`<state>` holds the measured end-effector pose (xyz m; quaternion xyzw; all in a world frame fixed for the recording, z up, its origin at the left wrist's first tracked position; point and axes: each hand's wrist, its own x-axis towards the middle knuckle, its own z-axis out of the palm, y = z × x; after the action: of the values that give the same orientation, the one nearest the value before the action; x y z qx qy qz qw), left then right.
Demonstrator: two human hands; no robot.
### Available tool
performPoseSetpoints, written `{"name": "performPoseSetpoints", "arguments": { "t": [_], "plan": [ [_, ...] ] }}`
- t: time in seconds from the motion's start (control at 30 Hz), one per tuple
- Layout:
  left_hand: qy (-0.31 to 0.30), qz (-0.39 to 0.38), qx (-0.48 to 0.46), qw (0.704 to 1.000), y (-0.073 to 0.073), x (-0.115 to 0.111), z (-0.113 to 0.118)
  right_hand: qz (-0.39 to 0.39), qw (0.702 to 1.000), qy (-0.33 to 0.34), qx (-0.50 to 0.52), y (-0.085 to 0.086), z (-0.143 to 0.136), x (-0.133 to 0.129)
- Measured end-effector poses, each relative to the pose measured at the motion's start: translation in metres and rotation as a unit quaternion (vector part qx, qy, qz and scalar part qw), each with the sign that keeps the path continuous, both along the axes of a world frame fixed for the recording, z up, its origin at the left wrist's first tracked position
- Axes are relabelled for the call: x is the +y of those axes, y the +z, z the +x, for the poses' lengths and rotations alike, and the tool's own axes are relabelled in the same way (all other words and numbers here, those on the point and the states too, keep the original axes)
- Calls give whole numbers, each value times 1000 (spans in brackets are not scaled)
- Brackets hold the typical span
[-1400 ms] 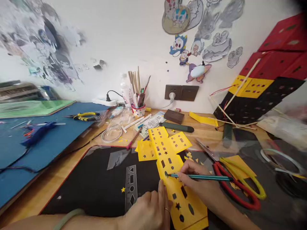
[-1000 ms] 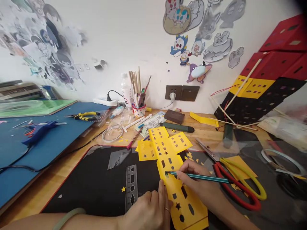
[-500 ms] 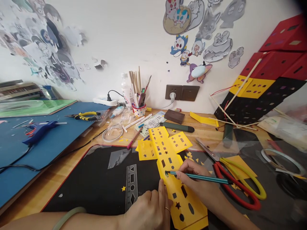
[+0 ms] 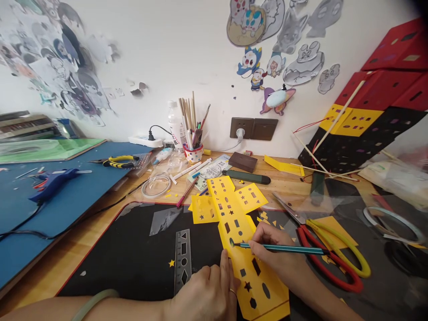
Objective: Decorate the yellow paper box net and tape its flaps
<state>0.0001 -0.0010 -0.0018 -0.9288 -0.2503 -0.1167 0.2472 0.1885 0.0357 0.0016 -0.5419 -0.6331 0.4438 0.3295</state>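
Note:
A long yellow card (image 4: 245,261) with side flaps and rows of cut-out shapes lies on a black mat (image 4: 133,263). My left hand (image 4: 209,290) is closed, pressing on the card's left edge, fingers together. My right hand (image 4: 272,249) pinches a slim teal pen-like tool (image 4: 290,248); whether it is a pencil or a craft knife cannot be made out. Its thin dark tip is beside an oval (image 4: 232,242) marked or cut in the card. A clear stencil ruler (image 4: 183,249) lies left of my left hand, near a small yellow star (image 4: 171,263).
Large red-and-yellow scissors (image 4: 327,254) lie right of my right hand, among yellow scraps. Behind are a green-handled tool (image 4: 247,177), a dark block (image 4: 243,162) and a pen cup (image 4: 194,154). Pliers (image 4: 117,161) and a glue gun (image 4: 55,183) sit on a blue board at left.
The tool's tip has shifted slightly right and down from the oval, and its shaft lies flatter. My left hand has stayed in place on the card.

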Motion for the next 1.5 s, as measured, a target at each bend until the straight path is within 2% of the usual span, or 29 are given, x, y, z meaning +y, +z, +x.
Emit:
{"name": "performPoseSetpoints", "arguments": {
  "t": [0.73,0.9,1.07,1.2,1.5],
  "plan": [
    [-7,17,-5,1000,3,0,1,10,1000,6,-14,4,-2,-1],
    [-8,11,-4,1000,4,0,1,12,1000,5,10,3,-2,0],
    [6,-13,4,1000,4,-2,0,-12,996,-23,91,14,6,-1],
    [5,0,4,1000,4,-2,0,-23,995,-41,93,22,15,-4],
    [-7,4,3,1000,3,-2,1,11,999,-44,22,4,12,3]
  ]
}}
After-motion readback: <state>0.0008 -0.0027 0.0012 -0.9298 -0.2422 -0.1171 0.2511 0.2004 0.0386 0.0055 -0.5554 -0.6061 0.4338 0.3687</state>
